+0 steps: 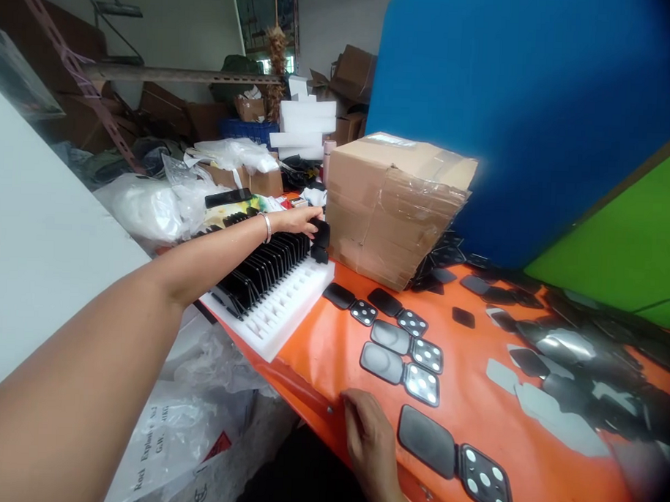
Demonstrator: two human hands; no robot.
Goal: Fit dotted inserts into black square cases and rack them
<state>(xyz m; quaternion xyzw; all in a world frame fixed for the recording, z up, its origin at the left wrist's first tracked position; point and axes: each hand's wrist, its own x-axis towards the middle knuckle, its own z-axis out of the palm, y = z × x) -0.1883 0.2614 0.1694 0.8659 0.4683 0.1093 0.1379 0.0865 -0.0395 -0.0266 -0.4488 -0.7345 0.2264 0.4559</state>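
Fingers of the left hand point(300, 220) clasp a black part point(320, 239) just left of the box point(391, 209), at the far end of the foam tray point(289, 308), where a row point(268, 267) of such parts stands upright. Right hand point(369, 435) lies slack, gripping nothing, on the table point(331, 353) edge well in front of the box, beside flat pieces point(402, 363).

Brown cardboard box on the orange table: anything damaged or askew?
Yes. The brown cardboard box looks battered: its front wall is dented and its clear tape wrinkled. Loose black flat parts crowd against its right corner.
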